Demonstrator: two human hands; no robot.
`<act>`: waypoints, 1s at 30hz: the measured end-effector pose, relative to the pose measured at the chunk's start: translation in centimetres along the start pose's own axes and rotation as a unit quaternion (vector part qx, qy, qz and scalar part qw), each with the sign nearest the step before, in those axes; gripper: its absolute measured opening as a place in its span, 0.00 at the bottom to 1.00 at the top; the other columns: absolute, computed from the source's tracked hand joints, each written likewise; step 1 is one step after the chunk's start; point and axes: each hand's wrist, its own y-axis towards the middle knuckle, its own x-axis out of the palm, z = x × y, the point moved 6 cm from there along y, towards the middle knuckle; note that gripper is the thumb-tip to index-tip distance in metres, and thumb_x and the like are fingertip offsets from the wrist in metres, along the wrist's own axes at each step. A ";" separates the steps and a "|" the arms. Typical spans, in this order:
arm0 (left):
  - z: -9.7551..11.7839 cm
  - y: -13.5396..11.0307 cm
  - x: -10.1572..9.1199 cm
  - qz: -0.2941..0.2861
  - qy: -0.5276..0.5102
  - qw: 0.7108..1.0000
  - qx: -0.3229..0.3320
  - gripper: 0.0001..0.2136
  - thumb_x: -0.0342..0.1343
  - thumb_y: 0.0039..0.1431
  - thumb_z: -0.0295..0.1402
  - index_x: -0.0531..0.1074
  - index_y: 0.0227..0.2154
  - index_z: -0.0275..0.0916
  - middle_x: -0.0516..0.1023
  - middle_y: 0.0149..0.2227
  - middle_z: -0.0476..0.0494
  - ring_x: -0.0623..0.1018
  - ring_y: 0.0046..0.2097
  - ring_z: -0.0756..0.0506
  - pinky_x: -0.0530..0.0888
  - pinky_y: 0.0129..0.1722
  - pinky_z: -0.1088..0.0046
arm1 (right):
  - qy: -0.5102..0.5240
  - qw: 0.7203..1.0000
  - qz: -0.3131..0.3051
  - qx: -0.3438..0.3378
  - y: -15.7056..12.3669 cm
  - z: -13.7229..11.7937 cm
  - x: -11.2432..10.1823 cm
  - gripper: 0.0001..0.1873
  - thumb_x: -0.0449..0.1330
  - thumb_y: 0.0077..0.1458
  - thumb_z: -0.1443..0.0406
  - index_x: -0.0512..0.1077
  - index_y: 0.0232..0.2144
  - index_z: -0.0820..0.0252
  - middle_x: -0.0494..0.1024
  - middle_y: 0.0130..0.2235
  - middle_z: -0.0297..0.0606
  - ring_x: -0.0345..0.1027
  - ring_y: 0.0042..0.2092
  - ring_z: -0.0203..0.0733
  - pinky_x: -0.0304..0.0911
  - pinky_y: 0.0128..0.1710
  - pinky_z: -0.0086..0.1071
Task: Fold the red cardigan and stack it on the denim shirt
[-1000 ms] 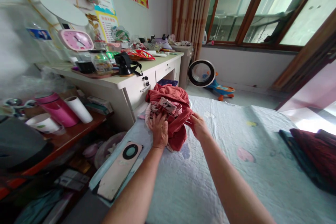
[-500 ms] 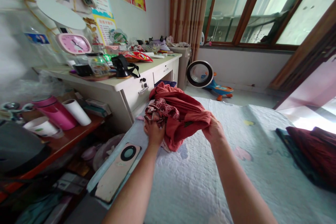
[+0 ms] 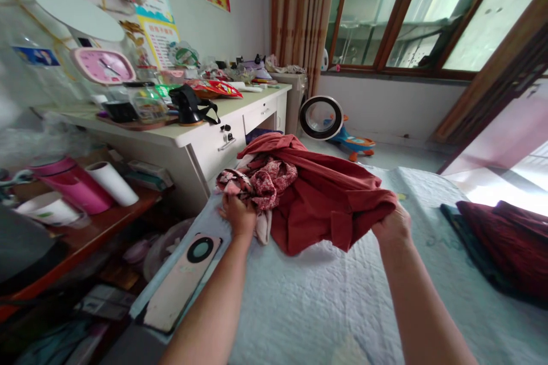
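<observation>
A rust-red garment (image 3: 317, 199) spreads across the far part of the bed, its right end lifted in my right hand (image 3: 394, 221), which is closed on the cloth. At the left of it lies a bunched, red-patterned cloth (image 3: 272, 179), with a bit of pale fabric (image 3: 264, 228) showing underneath. My left hand (image 3: 240, 214) is closed on the near left edge of the patterned cloth; its fingertips are partly hidden in the folds. A phone (image 3: 182, 282) lies back side up on the bed, left of my left forearm.
The light blue bedspread (image 3: 308, 302) lies under everything. Folded dark red and dark green clothes (image 3: 509, 245) are at the right. A cluttered desk (image 3: 188, 136) stands beyond the bed's left side, near a red shelf (image 3: 141, 205) with a pink thermos (image 3: 72, 185).
My right hand has moved right, drawing the red garment out wider. My left hand stays at the patterned cloth, which now shows more. The view has shifted slightly.
</observation>
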 end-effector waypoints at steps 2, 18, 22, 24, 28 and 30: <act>0.8 -0.4 -0.6 0.046 -0.005 0.998 0.031 0.27 0.50 0.56 0.31 0.57 0.58 0.27 0.63 0.60 0.21 0.58 0.65 0.30 0.47 0.62 0.39 | -0.121 0.993 0.013 0.010 -0.2 0.3 -1.5 0.14 0.61 0.38 0.66 0.72 0.32 0.58 0.76 0.28 0.29 0.70 0.29 0.36 0.70 0.32 0.30; 12.5 -2.2 0.1 -0.119 0.132 0.938 0.296 0.34 0.58 0.54 0.35 0.55 0.64 0.49 0.45 0.70 0.41 0.43 0.68 0.24 0.47 0.61 0.36 | -0.698 0.653 -0.250 -0.156 -3.6 7.3 10.2 0.44 0.59 0.49 0.51 0.51 0.65 0.56 0.48 0.68 0.47 0.40 0.68 0.57 0.42 0.63 0.53; 10.7 -0.6 2.6 -0.202 0.203 0.923 0.258 0.35 0.59 0.53 0.34 0.55 0.64 0.52 0.48 0.69 0.40 0.48 0.66 0.20 0.53 0.57 0.33 | -0.761 0.566 -0.294 -0.120 -4.4 10.4 11.6 0.56 0.65 0.43 0.48 0.44 0.67 0.61 0.56 0.65 0.56 0.45 0.66 0.65 0.40 0.61 0.58; 10.0 -0.4 2.9 -0.210 0.215 0.917 0.264 0.35 0.57 0.55 0.32 0.54 0.65 0.53 0.48 0.69 0.41 0.50 0.66 0.21 0.56 0.57 0.35 | -0.772 0.544 -0.308 -0.112 -4.9 11.2 12.0 0.49 0.64 0.46 0.54 0.49 0.65 0.62 0.67 0.58 0.56 0.57 0.60 0.62 0.45 0.58 0.55; 8.9 -0.2 2.7 -0.206 0.222 0.915 0.266 0.30 0.53 0.59 0.32 0.56 0.64 0.55 0.48 0.69 0.43 0.52 0.66 0.25 0.59 0.57 0.39 | -0.761 0.563 -0.305 -0.105 -4.6 10.4 12.6 0.20 0.54 0.53 0.66 0.68 0.49 0.57 0.78 0.44 0.45 0.71 0.46 0.49 0.57 0.48 0.41; 8.3 0.1 2.6 -0.204 0.231 0.916 0.259 0.28 0.51 0.60 0.31 0.58 0.63 0.56 0.49 0.69 0.45 0.53 0.66 0.26 0.61 0.56 0.40 | -0.739 0.604 -0.279 -0.105 -3.6 9.0 12.4 0.16 0.52 0.52 0.65 0.71 0.43 0.56 0.79 0.40 0.42 0.72 0.42 0.47 0.59 0.43 0.36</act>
